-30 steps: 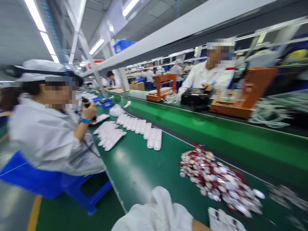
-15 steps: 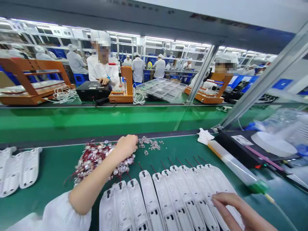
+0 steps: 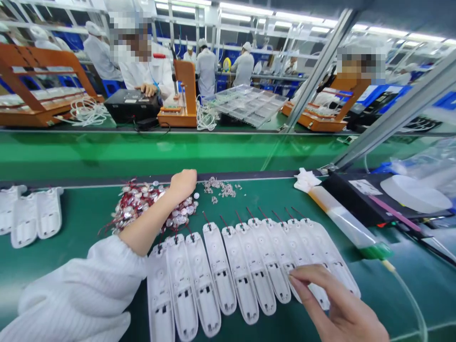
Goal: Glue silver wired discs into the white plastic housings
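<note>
My left hand (image 3: 183, 184) is closed, its fingers turned away from view, between a heap of silvery discs with red wires (image 3: 138, 204) and a scatter of small metal pieces (image 3: 223, 186). Whatever it may grip is hidden. Lower right, my right hand (image 3: 335, 304) pinches thumb and forefinger together over the row of white plastic shells (image 3: 224, 275); anything between the tips is too small to name. The shells lie side by side, open face up, several with thin red wires standing from their top ends.
More white shells (image 3: 37, 213) lie at the left. A large clear tube with a green end (image 3: 351, 221) and a hose rests at the right, beside a black box (image 3: 342, 190). Metal posts (image 3: 320, 71) rise beyond. Across the green divider, a co-worker (image 3: 142, 66) sits behind orange fixtures (image 3: 185, 95).
The view has tipped downward, so the bench sits higher in the picture. My right hand has shifted left along the shells, still pinching. My left hand stays beside the heap.
</note>
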{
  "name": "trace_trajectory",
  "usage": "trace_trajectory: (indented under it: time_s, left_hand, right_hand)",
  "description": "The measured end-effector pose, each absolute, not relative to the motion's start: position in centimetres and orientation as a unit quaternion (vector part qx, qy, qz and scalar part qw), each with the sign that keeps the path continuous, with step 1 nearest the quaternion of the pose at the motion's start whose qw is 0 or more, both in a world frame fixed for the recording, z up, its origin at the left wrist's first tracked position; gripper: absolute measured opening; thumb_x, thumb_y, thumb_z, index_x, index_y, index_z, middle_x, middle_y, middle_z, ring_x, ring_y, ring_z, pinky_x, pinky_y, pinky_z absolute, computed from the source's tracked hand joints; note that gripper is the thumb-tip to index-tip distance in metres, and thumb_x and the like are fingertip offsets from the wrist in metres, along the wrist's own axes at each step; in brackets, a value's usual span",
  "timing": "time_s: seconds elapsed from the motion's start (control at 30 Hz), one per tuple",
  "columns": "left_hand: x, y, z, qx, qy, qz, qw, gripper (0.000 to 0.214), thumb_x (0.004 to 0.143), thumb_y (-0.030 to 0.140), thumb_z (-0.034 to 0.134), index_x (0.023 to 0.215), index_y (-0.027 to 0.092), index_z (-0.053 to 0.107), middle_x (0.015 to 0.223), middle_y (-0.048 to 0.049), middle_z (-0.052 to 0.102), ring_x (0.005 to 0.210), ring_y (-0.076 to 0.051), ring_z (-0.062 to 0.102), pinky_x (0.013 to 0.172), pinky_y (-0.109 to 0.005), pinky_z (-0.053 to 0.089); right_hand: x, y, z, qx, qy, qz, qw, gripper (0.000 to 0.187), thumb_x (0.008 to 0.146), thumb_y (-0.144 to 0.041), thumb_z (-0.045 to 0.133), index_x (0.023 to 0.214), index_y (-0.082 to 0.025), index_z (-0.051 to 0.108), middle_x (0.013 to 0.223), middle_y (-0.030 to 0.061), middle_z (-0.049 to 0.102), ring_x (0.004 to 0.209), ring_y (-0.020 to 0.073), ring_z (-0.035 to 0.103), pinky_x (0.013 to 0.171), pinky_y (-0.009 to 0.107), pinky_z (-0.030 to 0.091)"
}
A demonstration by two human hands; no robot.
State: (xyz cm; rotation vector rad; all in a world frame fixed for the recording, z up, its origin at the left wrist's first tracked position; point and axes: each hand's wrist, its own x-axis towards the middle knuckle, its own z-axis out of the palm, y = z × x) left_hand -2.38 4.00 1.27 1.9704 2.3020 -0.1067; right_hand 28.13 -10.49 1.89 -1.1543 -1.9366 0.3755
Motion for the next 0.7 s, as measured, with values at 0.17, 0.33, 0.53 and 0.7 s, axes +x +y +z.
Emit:
trace_trajectory:
  time_s: [0.17, 0.33, 0.53, 0.7]
  left_hand:
    - [-2.0, 4.5, 0.6, 0.666, 0.742, -0.029, 0.062, 0.024, 0.088, 0.031, 0.053, 0.105, 0.014, 0.056, 0.107, -0.0072, 0.058, 0.096, -0.02, 0.057, 0.083, -0.041, 0.047]
    - [-1.7, 4.3, 0.5, 0.675, 0.736, 0.008, 0.061, 0.022, 0.086, 0.03, 0.056, 0.099, 0.013, 0.059, 0.103, -0.0069, 0.06, 0.097, -0.021, 0.056, 0.086, -0.042, 0.043]
    - [-2.0, 2.9, 1.9, 0.669, 0.731, 0.126, 0.045, 0.018, 0.075, 0.012, 0.052, 0.091, 0.016, 0.06, 0.086, -0.0056, 0.064, 0.09, -0.023, 0.058, 0.078, -0.033, 0.043]
    - [-2.0, 1.1, 3.1, 0.673, 0.706, 0.211, 0.057, 0.015, 0.074, 0.012, 0.05, 0.085, 0.018, 0.058, 0.082, 0.0004, 0.064, 0.079, -0.016, 0.058, 0.068, -0.025, 0.043]
  right_hand:
    - [24.0, -13.0, 0.4, -0.362, -0.819, 0.222, 0.386, 0.012, 0.085, -0.011, 0.049, 0.085, -0.02, 0.058, 0.076, 0.0019, 0.06, 0.068, 0.0121, 0.059, 0.06, 0.019, 0.05]
    - [19.0, -16.3, -2.3, -0.308, -0.877, 0.129, 0.345, 0.024, 0.085, -0.009, 0.042, 0.078, -0.022, 0.06, 0.072, 0.0002, 0.057, 0.066, 0.0127, 0.055, 0.056, 0.021, 0.045]
    - [17.5, -17.2, -4.0, -0.314, -0.888, 0.021, 0.336, 0.036, 0.095, -0.019, 0.03, 0.075, -0.025, 0.06, 0.069, -0.0017, 0.057, 0.067, 0.0139, 0.054, 0.072, 0.029, 0.043]
    - [17.5, -17.4, -4.5, -0.318, -0.878, 0.015, 0.357, 0.045, 0.097, -0.02, 0.02, 0.076, -0.025, 0.06, 0.071, -0.0034, 0.061, 0.068, 0.0136, 0.055, 0.073, 0.03, 0.041]
